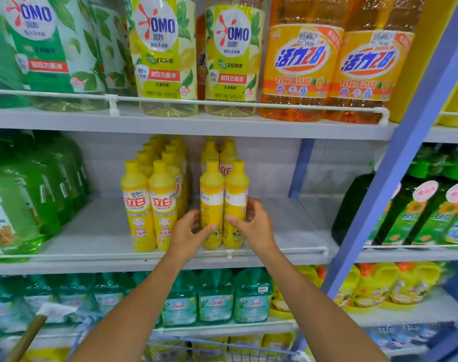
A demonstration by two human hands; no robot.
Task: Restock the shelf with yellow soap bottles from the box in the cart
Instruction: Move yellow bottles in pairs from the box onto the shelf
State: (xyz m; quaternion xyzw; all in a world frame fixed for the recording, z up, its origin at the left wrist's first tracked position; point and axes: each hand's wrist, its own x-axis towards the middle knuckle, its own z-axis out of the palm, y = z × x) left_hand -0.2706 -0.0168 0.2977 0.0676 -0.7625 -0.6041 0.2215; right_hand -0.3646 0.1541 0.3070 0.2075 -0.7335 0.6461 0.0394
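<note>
Two yellow soap bottles stand upright side by side at the front of the middle shelf. My left hand grips the left bottle low on its body. My right hand grips the right bottle the same way. Both bottles show their back labels. Behind them stand more yellow bottles. To the left, two rows of yellow bottles run front to back with red lettering facing out. The cart's wire rim shows at the bottom; the box is not visible.
Green detergent jugs fill the shelf's left end. Bare shelf lies to the right of my hands, up to a blue upright post. A white wire rail runs along the shelf front. Large bottles stand on the shelf above, teal bottles below.
</note>
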